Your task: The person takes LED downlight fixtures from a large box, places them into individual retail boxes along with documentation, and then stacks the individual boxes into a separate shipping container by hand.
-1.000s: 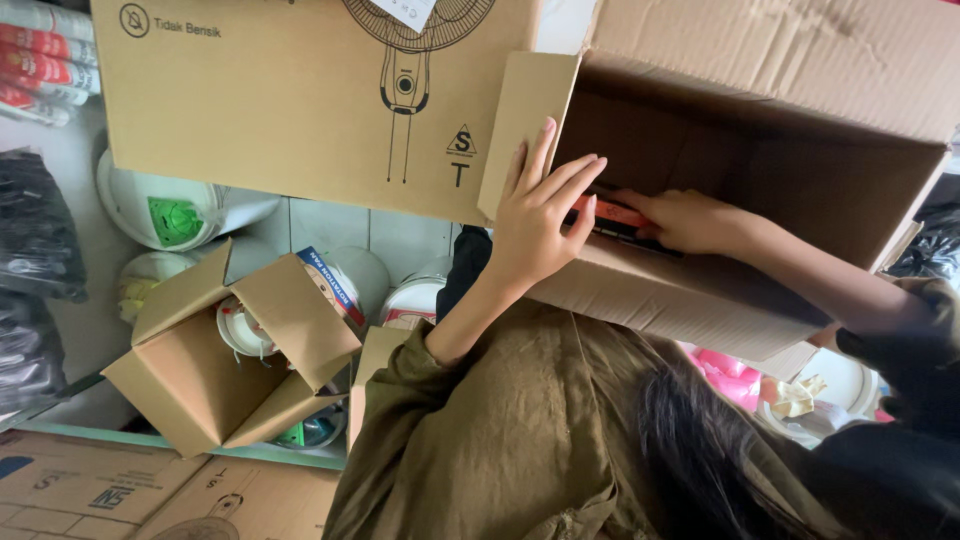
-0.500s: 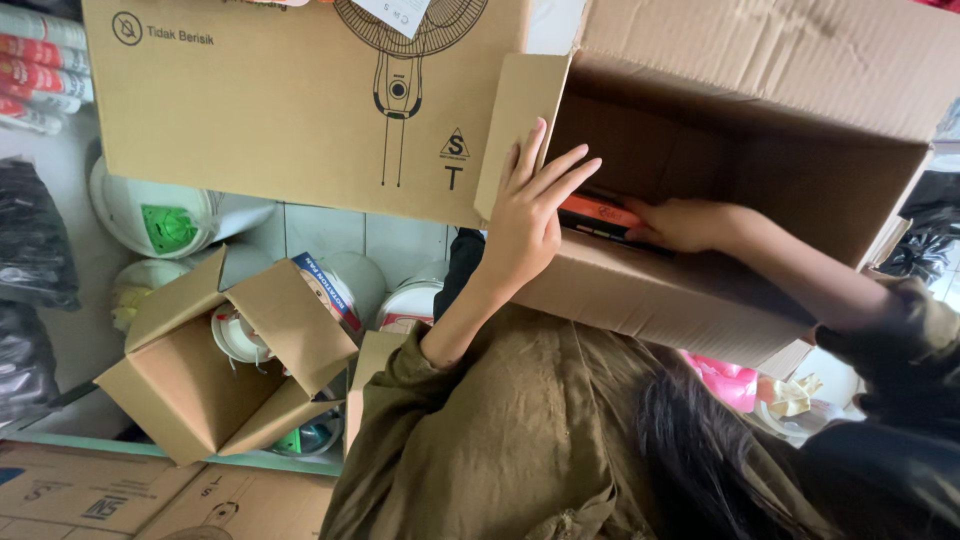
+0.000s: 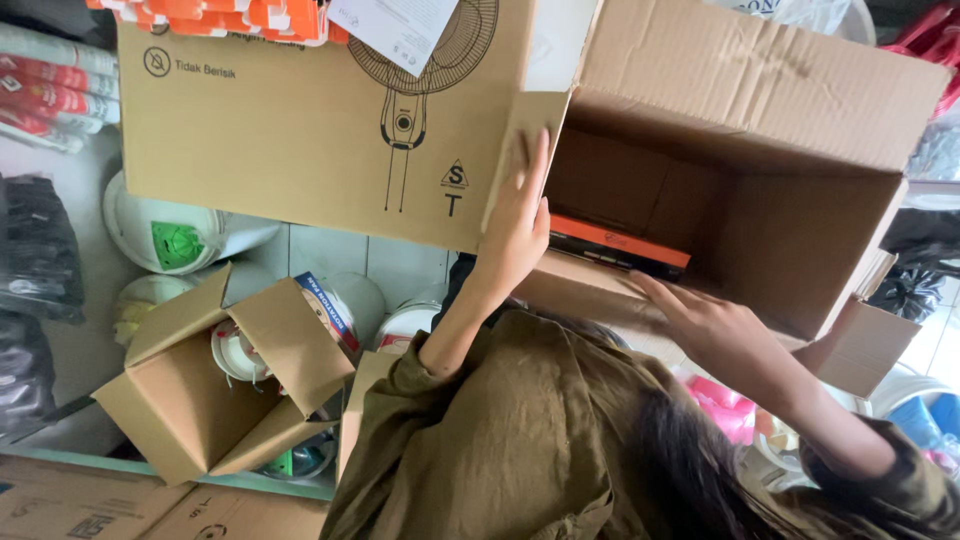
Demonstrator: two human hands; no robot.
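A big cardboard box (image 3: 760, 90) lies on its side with its mouth toward me. My left hand (image 3: 515, 225) presses flat against its left flap (image 3: 520, 130), fingers straight and together, gripping nothing. My right hand (image 3: 705, 320) hovers at the box's lower lip (image 3: 590, 285), fingers loosely spread and empty. Inside, against the lower wall, lies a flat orange-and-black pack (image 3: 615, 240), a little beyond my right fingertips. A second large carton (image 3: 300, 130) with a fan drawing adjoins the flap on the left. My olive sleeves and dark hair fill the bottom of the view.
A small open cardboard box (image 3: 220, 390) stands at lower left among white tubs and lids (image 3: 160, 235). Black bags (image 3: 40, 260) and wrapped stacks line the left edge. Flat cartons (image 3: 120, 505) lie at the bottom; pink and blue plastic ware (image 3: 725, 410) sits at lower right.
My right hand has pulled back out of the big box, leaving the orange-and-black pack inside. My left hand's fingers have closed together on the flap. The view shifted slightly.
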